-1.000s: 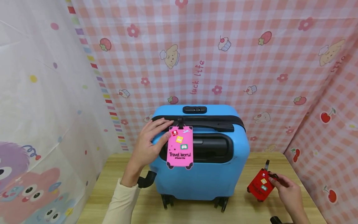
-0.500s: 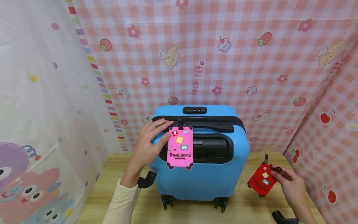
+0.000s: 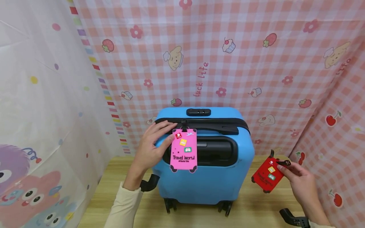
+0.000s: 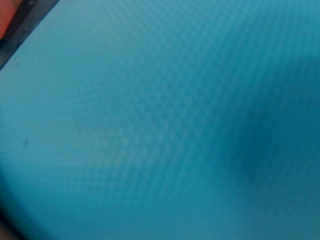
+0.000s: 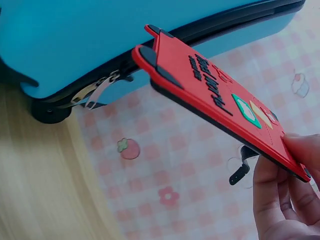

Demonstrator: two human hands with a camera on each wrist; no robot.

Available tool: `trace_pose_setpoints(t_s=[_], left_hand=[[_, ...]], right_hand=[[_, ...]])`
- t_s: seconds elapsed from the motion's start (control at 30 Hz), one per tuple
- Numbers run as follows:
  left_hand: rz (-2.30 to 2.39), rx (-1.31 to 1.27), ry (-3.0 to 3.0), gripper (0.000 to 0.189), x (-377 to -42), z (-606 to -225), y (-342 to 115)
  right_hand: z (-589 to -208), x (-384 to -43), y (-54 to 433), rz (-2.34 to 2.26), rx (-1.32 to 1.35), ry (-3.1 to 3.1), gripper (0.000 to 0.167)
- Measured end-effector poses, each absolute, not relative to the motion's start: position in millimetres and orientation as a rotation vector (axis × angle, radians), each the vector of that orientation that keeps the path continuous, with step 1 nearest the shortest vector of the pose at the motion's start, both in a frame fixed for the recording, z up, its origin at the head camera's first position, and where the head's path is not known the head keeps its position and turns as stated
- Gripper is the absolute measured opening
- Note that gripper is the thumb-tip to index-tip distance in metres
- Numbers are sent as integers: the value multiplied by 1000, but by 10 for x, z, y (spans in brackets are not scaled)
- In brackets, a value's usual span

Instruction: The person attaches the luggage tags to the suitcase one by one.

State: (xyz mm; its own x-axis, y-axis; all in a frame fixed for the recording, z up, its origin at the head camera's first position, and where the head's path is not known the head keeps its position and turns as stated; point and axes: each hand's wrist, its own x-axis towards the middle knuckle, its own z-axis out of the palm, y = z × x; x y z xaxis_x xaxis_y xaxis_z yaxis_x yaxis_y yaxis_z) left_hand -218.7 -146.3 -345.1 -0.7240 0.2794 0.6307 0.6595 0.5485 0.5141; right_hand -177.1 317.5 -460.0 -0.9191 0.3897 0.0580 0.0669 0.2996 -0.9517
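Note:
In the head view a small blue suitcase [image 3: 205,186] stands upright on a wooden table. A pink luggage tag [image 3: 183,152] hangs by a black strap from its top handle. My left hand [image 3: 149,148] rests on the case's upper left with fairly straight fingers, thumb right at the pink tag's edge. To the right of the case, my right hand [image 3: 303,182] pinches a red luggage tag [image 3: 266,177] by one end, above the table. A loose dark strap [image 5: 241,170] sticks out from the tag in the right wrist view. Only blurred blue shell [image 4: 150,125] fills the left wrist view.
The wooden table [image 3: 114,202] extends to both sides of the suitcase, which stands on black wheels [image 3: 226,207]. A pink checked cloth [image 3: 242,72] hangs close behind it and along the right. A white printed cloth [image 3: 57,95] hangs at left.
My right hand has moved up and slightly right, raising the red luggage tag with it. The left hand, pink tag and suitcase have stayed in place.

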Motion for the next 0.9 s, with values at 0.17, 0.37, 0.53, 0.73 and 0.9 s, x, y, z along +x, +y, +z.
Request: trace_pose_setpoints(t_s=[0.17, 0.37, 0.53, 0.73, 0.9], left_hand=[[-1050, -754, -2305, 40, -2188, -3451, -1463], [-1049, -761, -2300, 41, -2192, -3455, -1464], [-1053, -767, -2297, 41, -2196, -3460, -1465], [-1048, -762, -2303, 41, -2196, -3460, -1464], [-1047, -758, -2306, 41, -2195, -3459, -1466]], right_hand=[[-4508, -1785, 3156, 1670, -423, -2283, 25], [-4460, -1797, 3161, 1825, -279, -2117, 15], [-4420, -1812, 3137, 1834, -224, -2060, 16], [-4354, -1814, 3088, 1928, -161, -1945, 16], [-4305, -1797, 3045, 2113, 34, -1721, 18]])
